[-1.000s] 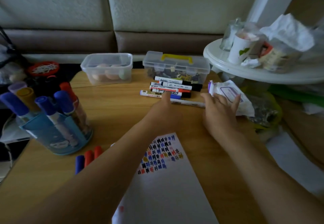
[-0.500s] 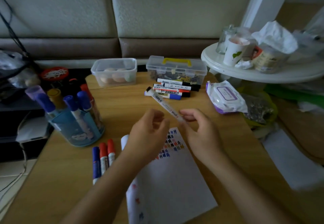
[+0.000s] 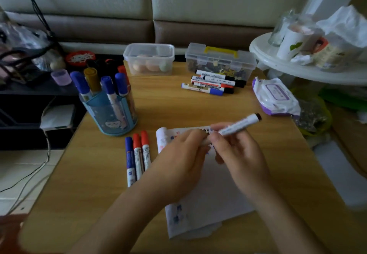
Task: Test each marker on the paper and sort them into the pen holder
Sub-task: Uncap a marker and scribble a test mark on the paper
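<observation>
At the left of the table [image 3: 178,110] the blue pen holder [image 3: 107,114] is standing upright, carrying the sorted markers [image 3: 111,86] caps-up, blue ones, a yellow one and a red one, probably because they are the ones already judged. Just beside its base, three loose markers [image 3: 137,158], one blue and two red, are lying parallel along the left edge of the paper [image 3: 214,190]; they may be waiting as a separate group, though I cannot tell which. The paper is lying flat in front of the person, its top edge curling up and showing small coloured test marks, so it is sitting right under the hands for the next scribble. Above it the left hand [image 3: 178,160] is reaching in from the lower left, fingers curled, pinching the near end of the black-tipped marker [image 3: 240,123]; that end is hidden by the fingertips, so the cap is most likely being pulled off there. Farther back, in front of a clear tub [image 3: 149,59], the untested pile [image 3: 210,84] is lying in a tidy stack well apart from the hands. The black-tipped marker is hanging in the air over the paper's top edge, slanting up to the right. The right hand [image 3: 238,152] is gripping its barrel between thumb and curled fingers, bracing it against the pull. At the right a wipes pack [image 3: 274,96] is lying.
</observation>
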